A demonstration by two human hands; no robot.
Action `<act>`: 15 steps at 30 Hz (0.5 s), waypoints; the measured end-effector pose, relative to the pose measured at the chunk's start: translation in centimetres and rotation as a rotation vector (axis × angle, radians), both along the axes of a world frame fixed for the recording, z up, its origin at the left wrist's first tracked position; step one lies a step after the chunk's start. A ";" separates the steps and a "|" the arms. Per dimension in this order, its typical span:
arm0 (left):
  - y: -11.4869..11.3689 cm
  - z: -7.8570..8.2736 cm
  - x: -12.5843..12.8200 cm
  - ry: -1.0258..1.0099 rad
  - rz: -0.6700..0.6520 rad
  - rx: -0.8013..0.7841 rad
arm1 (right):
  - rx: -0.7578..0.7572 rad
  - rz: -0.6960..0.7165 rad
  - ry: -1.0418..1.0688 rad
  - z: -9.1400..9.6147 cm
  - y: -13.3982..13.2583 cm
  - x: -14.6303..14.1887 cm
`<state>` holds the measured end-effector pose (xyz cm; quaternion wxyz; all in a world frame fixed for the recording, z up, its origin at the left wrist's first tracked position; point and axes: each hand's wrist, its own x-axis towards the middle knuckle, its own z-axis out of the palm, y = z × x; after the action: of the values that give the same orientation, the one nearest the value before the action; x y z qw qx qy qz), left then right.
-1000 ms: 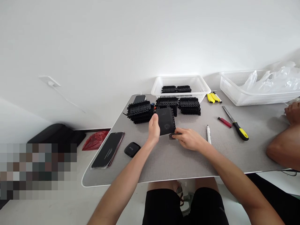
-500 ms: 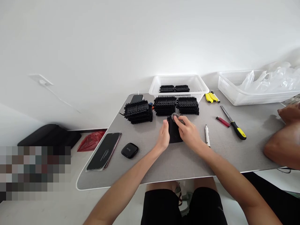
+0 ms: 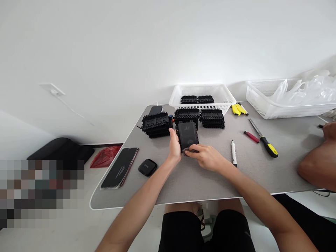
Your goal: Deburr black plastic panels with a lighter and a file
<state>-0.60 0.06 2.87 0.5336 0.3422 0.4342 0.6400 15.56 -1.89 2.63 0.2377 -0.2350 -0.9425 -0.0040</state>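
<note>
A flat black plastic part (image 3: pixel 188 134) with toothed side edges is tilted up in front of me, its broad face toward me. My left hand (image 3: pixel 174 147) grips it along its left edge, thumb up. At its lower edge, my right hand (image 3: pixel 203 154) is closed around a small grey wad (image 3: pixel 184 152), mostly hidden by the fingers, perhaps cloth. Just behind stand stacks of similar black parts: a left stack (image 3: pixel 156 124), a middle stack (image 3: pixel 187 113) and a right stack (image 3: pixel 212 118).
Behind the stacks is a white basket (image 3: pixel 228 101) with more black parts. A second basket (image 3: pixel 258 101) holds plastic bags. On the right lie a marker (image 3: pixel 233 154), a file (image 3: pixel 264 138), a red tool (image 3: pixel 252 136) and another person's arm (image 3: pixel 319 157). A phone (image 3: pixel 119 168) and black case (image 3: pixel 147 167) lie left.
The black part has been raised and tilted, so its broad face now shows. My right hand has moved with the grey wad from the part's far end to its near edge.
</note>
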 end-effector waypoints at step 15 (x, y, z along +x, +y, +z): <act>-0.9 -2.1 2.4 0.188 -0.190 0.069 | 0.015 -0.375 0.384 -0.2 2.0 0.4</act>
<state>1.81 -0.82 0.80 0.5365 0.4583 0.4258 0.5664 15.99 0.16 2.45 0.4092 -0.4001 -0.8200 -0.0100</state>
